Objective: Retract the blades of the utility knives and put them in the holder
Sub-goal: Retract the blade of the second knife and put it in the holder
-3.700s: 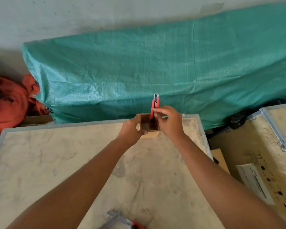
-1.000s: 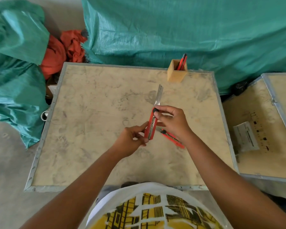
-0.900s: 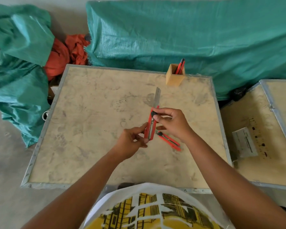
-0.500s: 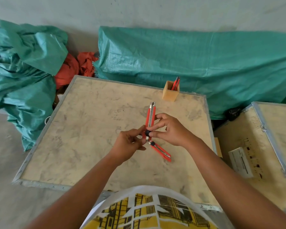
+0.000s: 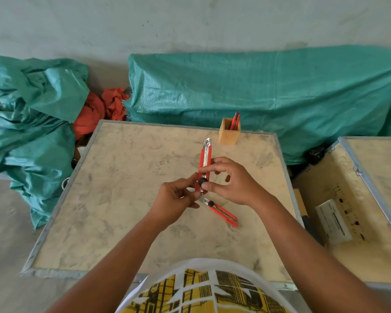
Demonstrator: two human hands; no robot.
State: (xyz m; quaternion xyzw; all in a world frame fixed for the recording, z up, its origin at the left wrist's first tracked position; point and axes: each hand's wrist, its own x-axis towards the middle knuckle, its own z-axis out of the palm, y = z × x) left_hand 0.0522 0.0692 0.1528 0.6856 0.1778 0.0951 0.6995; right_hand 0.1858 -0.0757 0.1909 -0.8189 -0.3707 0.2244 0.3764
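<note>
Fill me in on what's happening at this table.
A person is holding a red utility knife above the table with both hands: the left hand pinches its lower end and the right hand is at its black slider. Only a short metal tip shows at its top. Another red knife lies on the table beneath the hands, and the wooden holder at the far edge already contains knives.

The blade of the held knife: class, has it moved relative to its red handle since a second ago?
Yes. The blade has slid back into the red handle; only a short tip shows, where a long strip stuck out before.
</note>
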